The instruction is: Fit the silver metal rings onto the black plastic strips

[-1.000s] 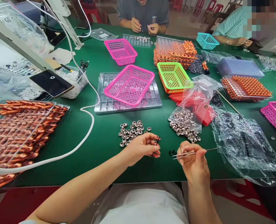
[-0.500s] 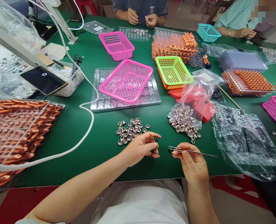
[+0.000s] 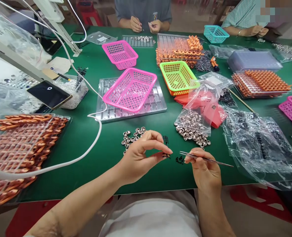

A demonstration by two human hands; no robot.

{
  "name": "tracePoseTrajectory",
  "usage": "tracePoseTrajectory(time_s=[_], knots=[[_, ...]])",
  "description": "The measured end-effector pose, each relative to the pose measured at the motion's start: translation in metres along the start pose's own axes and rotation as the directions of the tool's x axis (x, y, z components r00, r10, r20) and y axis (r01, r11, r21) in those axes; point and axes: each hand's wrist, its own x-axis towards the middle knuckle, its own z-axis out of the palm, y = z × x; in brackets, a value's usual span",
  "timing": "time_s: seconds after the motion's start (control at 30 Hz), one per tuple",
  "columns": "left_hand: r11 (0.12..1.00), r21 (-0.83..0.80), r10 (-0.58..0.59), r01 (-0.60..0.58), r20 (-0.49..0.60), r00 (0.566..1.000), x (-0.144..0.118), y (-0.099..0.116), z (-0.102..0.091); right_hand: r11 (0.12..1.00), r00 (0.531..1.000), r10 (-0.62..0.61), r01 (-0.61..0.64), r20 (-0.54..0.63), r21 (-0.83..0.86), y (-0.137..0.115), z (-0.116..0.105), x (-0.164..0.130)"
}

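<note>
Near table (image 3: 106,144) edge: left hand (image 3: 138,158) pinches black comb strip (image 3: 166,148), light, brittle-looking; hold its spine. Right hand (image 3: 205,169) pinches slim tweezers (image 3: 205,159).

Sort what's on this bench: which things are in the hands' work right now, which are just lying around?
In use:
left hand pinching a black comb-like strip
right hand holding tweezers
small black bits at the tweezer tip

Lying about:
loose metal caps
bag of caps
pink basket
green basket
phone

Green table (image 3: 106,154), pink basket (image 3: 130,89), black comb-like strip (image 3: 166,146).
</note>
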Motion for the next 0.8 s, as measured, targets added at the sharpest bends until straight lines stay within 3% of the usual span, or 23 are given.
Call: tracePoseTrajectory(time_s=[0.1,0.27,0.4,0.53,0.6,0.8], knots=[[0.961,0.184,0.211,-0.207,-0.004,0.977,-0.001,-0.001,-0.003,0.998,1.0,-0.001,0.001,-0.001,0.061,0.0,0.002,0.001],[0.797,0.385,0.413,-0.465,0.213,0.885,-0.013,-0.015,0.004,0.933,0.986,0.153,-0.168,0.073,0.318,-0.002,0.006,0.001],[0.714,0.5,0.356,-0.49,0.344,0.869,-0.029,-0.026,0.011,0.844,0.943,0.278,-0.33,0.18,0.423,-0.005,0.012,0.002],[0.654,0.455,0.377,-0.605,0.497,0.781,-0.036,-0.037,0.01,0.825,0.927,0.302,-0.372,0.224,0.426,-0.007,0.017,0.001],[0.645,0.446,0.361,-0.621,0.538,0.762,-0.038,-0.042,0.008,0.835,0.933,0.289,-0.354,0.213,0.422,-0.007,0.019,0.0],[0.749,0.378,0.344,-0.545,0.48,0.807,-0.045,-0.042,0.014,0.889,0.956,0.274,-0.294,0.108,0.351,-0.001,0.025,0.0]])
